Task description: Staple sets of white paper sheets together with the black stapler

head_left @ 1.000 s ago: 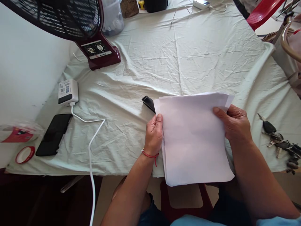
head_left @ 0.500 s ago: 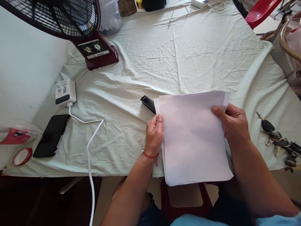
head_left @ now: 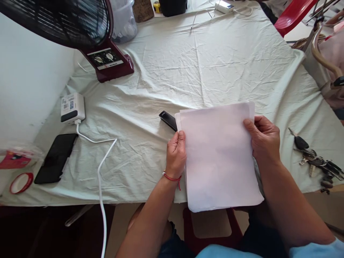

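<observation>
A small stack of white paper sheets is held up between my two hands, its lower end jutting past the table's front edge. My left hand pinches the left side, thumb on top and the other fingers hidden behind. On the right side, my right hand grips the sheets with its thumb over the front. The top edges lie slightly out of line at the corners. Just beyond my left hand, a black stapler rests on the cloth, its near end covered by the paper.
A pale tablecloth covers the table. To the left are a fan, a white power box with a cable, a black phone and a tape roll. Keys lie at the right. A red stool stands below.
The right-hand edges of the sheets now lie closer together, and my right hand has shifted slightly left. The whole view has moved a little. Both hands keep their hold.
</observation>
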The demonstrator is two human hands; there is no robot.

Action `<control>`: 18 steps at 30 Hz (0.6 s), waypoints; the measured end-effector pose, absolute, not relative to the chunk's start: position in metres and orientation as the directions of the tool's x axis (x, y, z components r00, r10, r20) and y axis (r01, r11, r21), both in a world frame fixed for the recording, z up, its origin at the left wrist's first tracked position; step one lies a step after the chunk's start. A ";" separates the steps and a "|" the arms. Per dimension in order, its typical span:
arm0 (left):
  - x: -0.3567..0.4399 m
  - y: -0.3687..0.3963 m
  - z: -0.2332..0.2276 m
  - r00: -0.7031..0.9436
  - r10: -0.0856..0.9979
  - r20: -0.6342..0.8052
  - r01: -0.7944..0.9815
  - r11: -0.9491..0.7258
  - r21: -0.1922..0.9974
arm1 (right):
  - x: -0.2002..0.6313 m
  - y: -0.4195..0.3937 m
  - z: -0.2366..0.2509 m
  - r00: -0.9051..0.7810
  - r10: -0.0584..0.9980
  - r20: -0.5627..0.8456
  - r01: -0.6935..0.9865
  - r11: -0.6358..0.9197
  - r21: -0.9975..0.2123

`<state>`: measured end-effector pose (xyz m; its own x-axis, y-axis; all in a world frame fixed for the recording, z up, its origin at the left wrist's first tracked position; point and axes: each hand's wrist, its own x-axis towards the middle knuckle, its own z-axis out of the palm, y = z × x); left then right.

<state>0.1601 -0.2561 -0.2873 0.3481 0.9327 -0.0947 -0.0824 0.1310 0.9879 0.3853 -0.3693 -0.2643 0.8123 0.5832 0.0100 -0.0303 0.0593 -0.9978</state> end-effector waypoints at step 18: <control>0.163 -0.258 -0.281 0.390 0.916 -0.090 -0.063 0.124 0.990 | 0.388 -0.367 -0.271 0.856 0.512 0.071 -0.011 0.156 -0.988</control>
<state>0.1631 -0.2584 -0.2808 0.3903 0.9163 -0.0898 -0.0627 0.1238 0.9903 0.3876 -0.3672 -0.2712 0.8558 0.5125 0.0712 -0.0113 0.1560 -0.9877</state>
